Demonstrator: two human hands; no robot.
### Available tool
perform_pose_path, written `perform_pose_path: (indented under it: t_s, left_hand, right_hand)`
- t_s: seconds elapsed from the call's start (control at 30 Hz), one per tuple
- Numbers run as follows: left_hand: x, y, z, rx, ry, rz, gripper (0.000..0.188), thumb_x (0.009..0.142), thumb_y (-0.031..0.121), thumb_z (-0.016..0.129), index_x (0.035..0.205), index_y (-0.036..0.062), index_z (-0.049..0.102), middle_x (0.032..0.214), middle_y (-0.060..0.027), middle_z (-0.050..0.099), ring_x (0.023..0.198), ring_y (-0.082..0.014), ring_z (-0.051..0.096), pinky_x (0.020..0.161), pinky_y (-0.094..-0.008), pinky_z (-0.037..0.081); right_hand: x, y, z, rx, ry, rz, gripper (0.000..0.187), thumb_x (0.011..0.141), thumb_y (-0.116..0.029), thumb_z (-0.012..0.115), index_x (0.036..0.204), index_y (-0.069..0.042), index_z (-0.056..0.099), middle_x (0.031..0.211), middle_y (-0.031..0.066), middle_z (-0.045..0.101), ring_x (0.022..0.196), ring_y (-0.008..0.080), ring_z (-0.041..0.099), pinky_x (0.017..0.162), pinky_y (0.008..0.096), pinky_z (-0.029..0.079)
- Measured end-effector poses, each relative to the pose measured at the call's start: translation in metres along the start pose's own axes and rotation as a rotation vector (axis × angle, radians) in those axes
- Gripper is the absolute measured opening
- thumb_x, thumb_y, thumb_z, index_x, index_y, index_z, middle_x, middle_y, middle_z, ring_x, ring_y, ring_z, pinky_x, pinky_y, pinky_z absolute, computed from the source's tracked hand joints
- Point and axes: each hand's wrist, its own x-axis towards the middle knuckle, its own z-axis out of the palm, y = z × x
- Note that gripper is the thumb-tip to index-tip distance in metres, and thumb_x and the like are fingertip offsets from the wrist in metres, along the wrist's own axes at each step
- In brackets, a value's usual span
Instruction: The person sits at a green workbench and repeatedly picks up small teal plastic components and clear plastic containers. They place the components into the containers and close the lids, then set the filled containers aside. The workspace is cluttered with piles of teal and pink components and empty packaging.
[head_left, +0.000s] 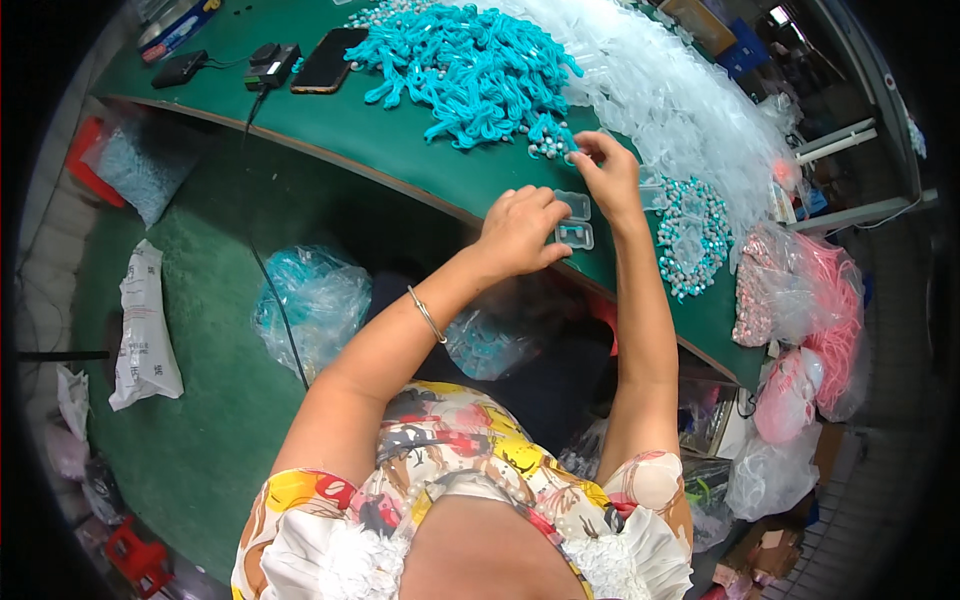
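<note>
My left hand [521, 229] rests at the table's front edge, its thumb and fingers around a small clear plastic box [575, 235]. The lid of the box stands open, away from me. Farther off, my right hand [610, 172] has thumb and forefinger pinched together beside a small group of grey and turquoise beads [547, 138]. Whatever lies between those fingertips is too small to make out. A large heap of turquoise looped cords [470, 75] spreads just beyond. To the right of my right wrist lies a pile of turquoise and silver beads [690, 240].
A heap of clear plastic boxes [650, 90] covers the table's far right. A phone [328, 60] and a small black device [272, 66] with a hanging cable lie far left. Bags of pink cord [830, 310] hang at the right end. A bag of turquoise pieces [310, 305] sits below the table.
</note>
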Motion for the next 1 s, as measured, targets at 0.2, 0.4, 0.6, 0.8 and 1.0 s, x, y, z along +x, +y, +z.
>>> perform_pose_path:
  t_s: [0.2, 0.4, 0.6, 0.8, 1.0]
  left_hand:
    - [-0.001, -0.003, -0.006, -0.007, -0.037, -0.059, 0.045, 0.067, 0.029, 0.084, 0.105, 0.0123, 0.065, 0.093, -0.0053, 0.059, 0.094, -0.027, 0.058, 0.081, -0.042, 0.045]
    - [0.003, -0.001, -0.007, -0.032, -0.038, -0.055, 0.042, 0.065, 0.029, 0.085, 0.099, 0.0121, 0.067, 0.089, -0.0032, 0.06, 0.094, -0.0257, 0.058, 0.079, -0.0416, 0.045]
    - [0.002, -0.002, -0.005, -0.012, -0.033, -0.049, 0.043, 0.065, 0.03, 0.085, 0.1, 0.0123, 0.067, 0.09, -0.0036, 0.06, 0.093, -0.0254, 0.058, 0.08, -0.0411, 0.045]
    - [0.001, -0.003, -0.002, -0.003, -0.011, -0.032, 0.044, 0.065, 0.031, 0.085, 0.1, 0.0126, 0.067, 0.091, -0.0039, 0.06, 0.094, -0.0256, 0.058, 0.08, -0.0412, 0.045]
    - [0.001, -0.003, -0.005, -0.005, -0.028, -0.047, 0.043, 0.066, 0.03, 0.084, 0.102, 0.0129, 0.066, 0.092, -0.0043, 0.059, 0.094, -0.0265, 0.058, 0.08, -0.0418, 0.045]
  right_hand:
    - [-0.083, -0.013, -0.039, 0.02, -0.123, -0.125, 0.02, 0.076, 0.004, 0.071, 0.096, 0.0, 0.068, 0.087, 0.0101, 0.066, 0.079, 0.0199, 0.066, 0.071, 0.0306, 0.052]
    - [-0.088, -0.017, -0.037, -0.158, -0.155, -0.386, 0.017, 0.075, 0.001, 0.071, 0.09, -0.005, 0.066, 0.09, 0.0081, 0.065, 0.087, 0.028, 0.063, 0.076, 0.0377, 0.048]
    - [-0.091, -0.018, -0.039, -0.246, -0.149, -0.418, 0.017, 0.074, 0.0, 0.07, 0.088, -0.009, 0.066, 0.093, 0.0056, 0.064, 0.091, 0.0266, 0.061, 0.078, 0.0388, 0.045]
    - [-0.091, -0.02, -0.041, -0.358, -0.189, -0.443, 0.017, 0.075, -0.002, 0.067, 0.09, -0.008, 0.067, 0.091, 0.006, 0.063, 0.089, 0.0272, 0.061, 0.079, 0.0385, 0.045]
    - [-0.069, -0.018, -0.049, -0.195, -0.204, -0.328, 0.018, 0.08, -0.009, 0.066, 0.097, -0.007, 0.067, 0.095, 0.0089, 0.064, 0.094, 0.0294, 0.06, 0.082, 0.0437, 0.046]
